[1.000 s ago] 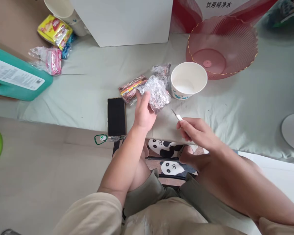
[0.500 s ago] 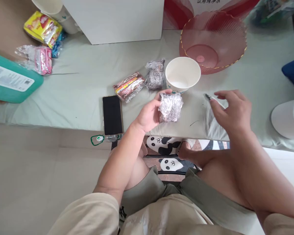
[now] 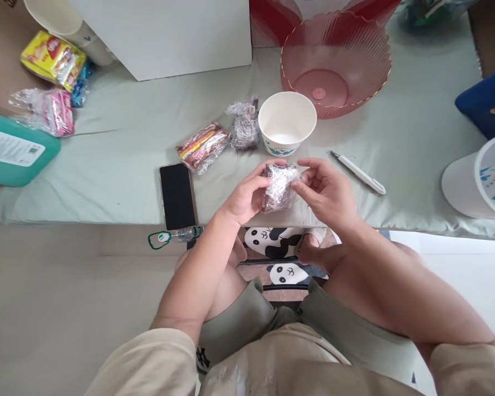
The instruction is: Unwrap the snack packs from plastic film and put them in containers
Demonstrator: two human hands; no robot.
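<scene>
- From the head view, the packet (image 3: 279, 187) was in front of me, near the table's (image 3: 132, 148) front edge, between my two hands.
- My left hand (image 3: 245, 195) gripped it from nine o'clock, thumb on the near face and fingers bent behind the far edge, probably to keep it steady.
- My right hand (image 3: 328, 195) was at three o'clock, thumb and curled fingers pinching the clear wrap along the packet's right edge, forefinger stretched out above; I judged that the light pinch suited such thin, crinkled film.
- The knife (image 3: 361, 173) lay flat farther out at three o'clock, apart from my right hand, so those fingers had nothing else to hold; I could not tell whether its blade was out.
- The paper cup (image 3: 281, 147) stood upright at twelve o'clock, mouth up and within easy reach, its base just beyond my fingers.
- At eleven o'clock a silvery packet (image 3: 245, 131) rested close beside that cup, and a brown packet (image 3: 203, 146) lay at ten, both likely kept handy.
- The phone (image 3: 177, 196) lay face up at nine o'clock, well clear of my hands.
</scene>
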